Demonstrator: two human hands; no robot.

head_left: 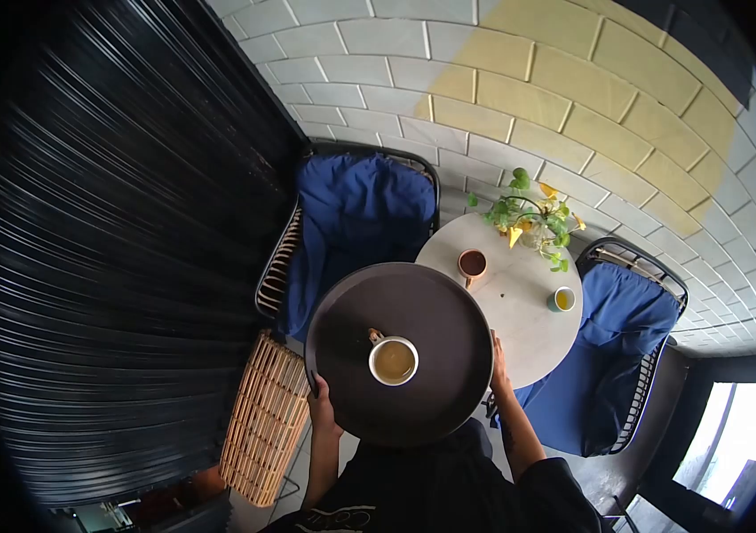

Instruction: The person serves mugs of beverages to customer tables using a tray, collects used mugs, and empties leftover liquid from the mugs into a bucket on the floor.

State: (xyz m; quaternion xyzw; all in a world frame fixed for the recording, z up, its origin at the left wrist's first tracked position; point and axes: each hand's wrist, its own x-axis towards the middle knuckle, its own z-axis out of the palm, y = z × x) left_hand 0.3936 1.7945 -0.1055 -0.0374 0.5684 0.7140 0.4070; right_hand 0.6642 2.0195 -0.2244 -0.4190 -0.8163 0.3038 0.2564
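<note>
The left hand (325,414) pinches the near-left edge of a large, round, dark brown tray (351,311), thumb at the rim and the other fingers mostly hidden beneath. The right hand (499,362) holds the right edge, its visible fingers close together along the outside of the rim; how far they curl under cannot be seen. The tray is in front of the person's dark-clothed body. Near its middle stands a white cup (394,361) of light brown liquid, upright, its handle toward the upper left. Beyond the tray's right side, and partly covered by it in this view, is a round, pale table (533,320). On it are a brown mug (472,264) of dark liquid, a small pale cup (562,299) of yellow liquid nearer the right edge, and a leafy plant (533,218) with green and yellow leaves by the wall side. Blue-cushioned chairs (364,200) flank the table. A slatted wooden piece (262,422) is left of the left hand. Behind the table rises a block wall (555,80), gray with a yellow patch; dark, ridged material (129,266) fills the left side.
</note>
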